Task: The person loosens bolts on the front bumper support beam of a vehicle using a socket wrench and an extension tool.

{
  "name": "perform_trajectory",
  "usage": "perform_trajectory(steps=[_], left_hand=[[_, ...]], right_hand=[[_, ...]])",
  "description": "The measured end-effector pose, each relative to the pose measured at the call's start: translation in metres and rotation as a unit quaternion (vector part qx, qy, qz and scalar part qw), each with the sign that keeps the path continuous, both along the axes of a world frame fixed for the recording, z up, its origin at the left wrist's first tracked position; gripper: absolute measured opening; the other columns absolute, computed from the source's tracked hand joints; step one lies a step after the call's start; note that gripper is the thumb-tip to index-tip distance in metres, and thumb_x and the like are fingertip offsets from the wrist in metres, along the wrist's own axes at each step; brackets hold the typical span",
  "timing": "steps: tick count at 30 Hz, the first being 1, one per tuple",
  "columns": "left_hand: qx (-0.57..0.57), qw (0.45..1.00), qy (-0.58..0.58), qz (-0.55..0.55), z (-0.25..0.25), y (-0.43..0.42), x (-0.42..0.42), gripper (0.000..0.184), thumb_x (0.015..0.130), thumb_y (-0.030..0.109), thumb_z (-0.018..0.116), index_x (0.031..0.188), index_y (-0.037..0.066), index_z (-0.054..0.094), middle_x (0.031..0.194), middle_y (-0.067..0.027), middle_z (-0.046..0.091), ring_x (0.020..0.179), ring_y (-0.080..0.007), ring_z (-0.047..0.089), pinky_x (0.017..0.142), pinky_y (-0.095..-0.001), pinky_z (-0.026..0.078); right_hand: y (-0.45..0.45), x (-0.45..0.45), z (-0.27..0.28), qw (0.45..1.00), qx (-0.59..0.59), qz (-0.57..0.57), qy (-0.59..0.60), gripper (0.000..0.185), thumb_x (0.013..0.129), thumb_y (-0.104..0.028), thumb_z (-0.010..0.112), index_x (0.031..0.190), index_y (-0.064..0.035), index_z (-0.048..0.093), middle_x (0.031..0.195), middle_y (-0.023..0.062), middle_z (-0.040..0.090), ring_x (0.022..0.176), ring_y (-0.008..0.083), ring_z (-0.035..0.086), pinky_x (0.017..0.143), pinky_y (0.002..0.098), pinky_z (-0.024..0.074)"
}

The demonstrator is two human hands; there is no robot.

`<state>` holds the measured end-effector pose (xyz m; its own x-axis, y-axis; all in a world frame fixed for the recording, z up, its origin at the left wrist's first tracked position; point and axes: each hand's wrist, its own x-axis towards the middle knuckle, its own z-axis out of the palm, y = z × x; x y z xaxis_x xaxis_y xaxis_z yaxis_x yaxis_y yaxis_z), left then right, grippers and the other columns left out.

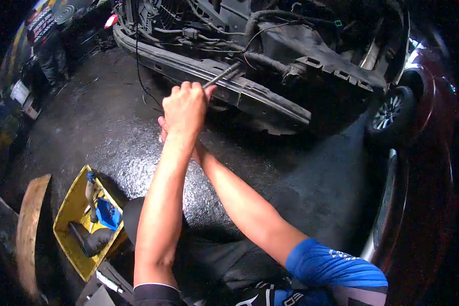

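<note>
My left hand [185, 108] is closed around a slim metal rod-shaped tool [222, 75], whose exact kind I cannot make out. Its far end reaches up to the dark metal bumper beam [270, 102] at the front of a stripped car. Below and behind my left wrist is my right hand [162, 126], mostly hidden, with a few curled fingers showing. What those fingers hold cannot be seen. Above the beam, wiring hoses [262, 58] and a black plastic panel [311, 48] are exposed.
On the wet dark floor [112, 137], a yellow bin [69, 209] holds a blue container [107, 214] and other parts. A curved wooden board [29, 229] lies left of it. A dark red car [428, 168] with its wheel [390, 109] stands at right. Another person [48, 46] is at upper left.
</note>
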<state>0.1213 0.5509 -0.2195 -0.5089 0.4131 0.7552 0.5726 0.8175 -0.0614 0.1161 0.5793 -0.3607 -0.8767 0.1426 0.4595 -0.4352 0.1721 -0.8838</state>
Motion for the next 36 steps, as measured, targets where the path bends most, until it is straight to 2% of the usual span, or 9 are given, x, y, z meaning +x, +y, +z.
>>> perform_trajectory(steps=[5,11,15,18,21,28,31,34,36], left_hand=[[-0.076,0.989,-0.118,0.041,0.023,0.003,0.006,0.058,0.090,0.059,0.059,0.070,0.007,0.072,0.072,-0.0141,0.072,0.067,-0.0298,0.073,0.059,-0.0408,0.058],[-0.139,0.978,-0.142,0.057,0.026,0.006,0.002,0.046,0.092,0.051,0.061,0.079,0.010,0.077,0.075,-0.0159,0.073,0.071,-0.0315,0.074,0.063,-0.0421,0.059],[-0.145,0.977,-0.153,0.019,0.030,-0.001,-0.009,0.020,0.083,0.019,0.061,0.079,0.007,0.076,0.080,-0.0203,0.072,0.074,-0.0361,0.074,0.069,-0.0456,0.060],[-0.130,0.978,-0.161,0.012,0.028,-0.002,-0.011,0.020,0.082,0.019,0.061,0.079,0.005,0.075,0.081,-0.0222,0.072,0.075,-0.0381,0.073,0.071,-0.0467,0.060],[-0.131,0.977,-0.169,0.012,0.028,-0.002,-0.011,0.021,0.082,0.021,0.062,0.078,0.005,0.075,0.081,-0.0230,0.072,0.076,-0.0384,0.073,0.072,-0.0468,0.060],[-0.106,0.975,-0.195,0.006,0.029,-0.002,-0.012,0.022,0.081,0.027,0.069,0.077,0.006,0.074,0.077,-0.0216,0.070,0.074,-0.0395,0.071,0.070,-0.0481,0.059],[-0.114,0.973,-0.201,-0.003,0.030,-0.004,-0.014,0.022,0.082,0.023,0.064,0.081,0.005,0.075,0.082,-0.0225,0.072,0.079,-0.0388,0.072,0.075,-0.0473,0.059],[-0.112,0.970,-0.217,-0.005,0.034,-0.005,-0.013,0.023,0.082,0.024,0.065,0.082,0.004,0.075,0.085,-0.0225,0.072,0.081,-0.0388,0.072,0.077,-0.0473,0.059],[-0.107,0.968,-0.225,0.000,0.035,-0.005,-0.014,0.024,0.082,0.026,0.066,0.083,0.004,0.076,0.085,-0.0227,0.072,0.082,-0.0384,0.072,0.078,-0.0471,0.059]], right_hand=[[-0.002,-0.007,-0.002,1.000,-0.003,0.008,0.021,0.043,0.092,-0.025,0.069,0.129,-0.0067,0.054,0.125,0.0091,0.059,0.119,0.0227,0.053,0.103,0.0384,0.0395],[0.000,-0.005,0.002,0.997,-0.028,0.040,0.066,0.053,0.091,-0.029,0.071,0.135,-0.0084,0.050,0.133,0.0115,0.057,0.126,0.0253,0.050,0.108,0.0397,0.0367],[-0.007,0.008,0.032,0.999,0.033,-0.035,-0.010,0.046,0.089,-0.033,0.070,0.128,-0.0124,0.055,0.127,0.0163,0.061,0.122,0.0271,0.055,0.099,0.0415,0.0434],[-0.013,0.002,0.028,0.990,0.098,-0.095,-0.028,0.026,0.093,-0.027,0.064,0.110,-0.0083,0.065,0.106,0.0136,0.070,0.102,0.0242,0.064,0.085,0.0437,0.0492],[-0.014,0.014,0.042,0.995,-0.023,-0.077,0.059,0.023,0.093,-0.026,0.063,0.106,-0.0071,0.066,0.098,0.0130,0.071,0.097,0.0232,0.065,0.081,0.0441,0.0499],[-0.023,-0.015,0.015,0.996,-0.045,-0.060,0.039,0.021,0.093,-0.025,0.061,0.104,-0.0067,0.065,0.099,0.0154,0.070,0.096,0.0249,0.065,0.078,0.0437,0.0496],[-0.018,-0.009,0.019,0.990,0.091,-0.072,-0.075,0.021,0.093,-0.024,0.059,0.105,-0.0078,0.064,0.101,0.0180,0.069,0.096,0.0304,0.066,0.079,0.0462,0.0495],[-0.016,0.017,0.038,0.987,0.084,-0.134,0.032,0.022,0.093,-0.025,0.058,0.104,-0.0070,0.065,0.098,0.0191,0.069,0.095,0.0334,0.066,0.078,0.0477,0.0494],[-0.011,-0.020,-0.013,0.971,0.194,-0.140,0.003,0.037,0.092,-0.035,0.061,0.118,-0.0083,0.059,0.103,0.0198,0.068,0.100,0.0364,0.065,0.086,0.0462,0.0497]])
